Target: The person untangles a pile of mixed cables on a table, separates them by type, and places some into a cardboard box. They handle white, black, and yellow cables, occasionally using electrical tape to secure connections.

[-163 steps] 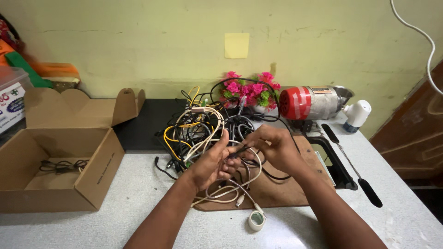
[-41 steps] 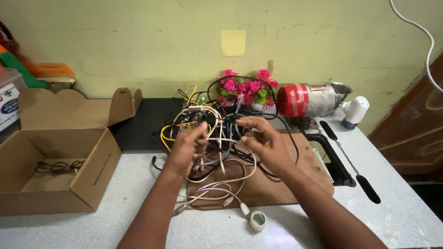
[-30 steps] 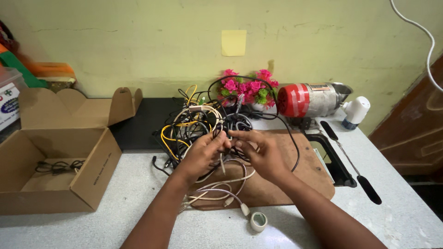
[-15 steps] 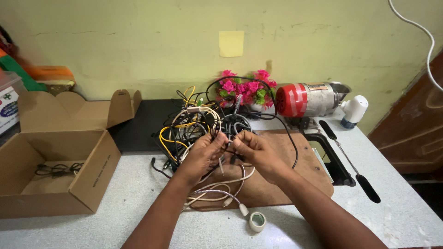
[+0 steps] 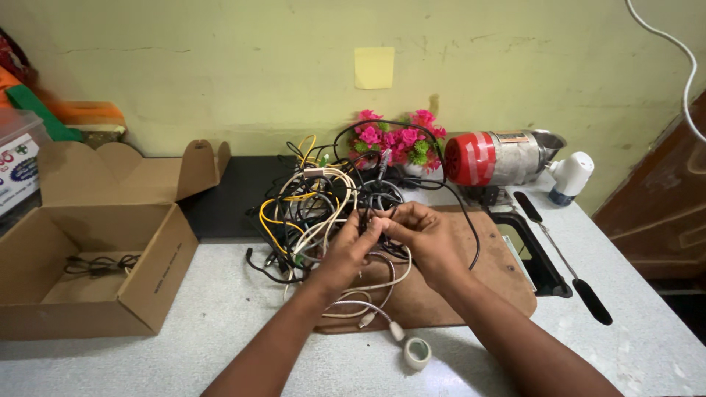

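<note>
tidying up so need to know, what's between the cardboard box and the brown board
In the head view, a tangle of cables lies between the cardboard box and the brown board, with both hands working in it.

left hand point(image 5: 344, 250) and right hand point(image 5: 425, 237) together, fingers pinched — forearms converging

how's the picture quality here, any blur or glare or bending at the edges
Head view: even, soft light with faint shadows under the left hand and right hand; the cable tangle is sharp, no motion blur; mild sheen on the metal cylinder; wide-angle stretch bows the cardboard box and the table edge.
</note>
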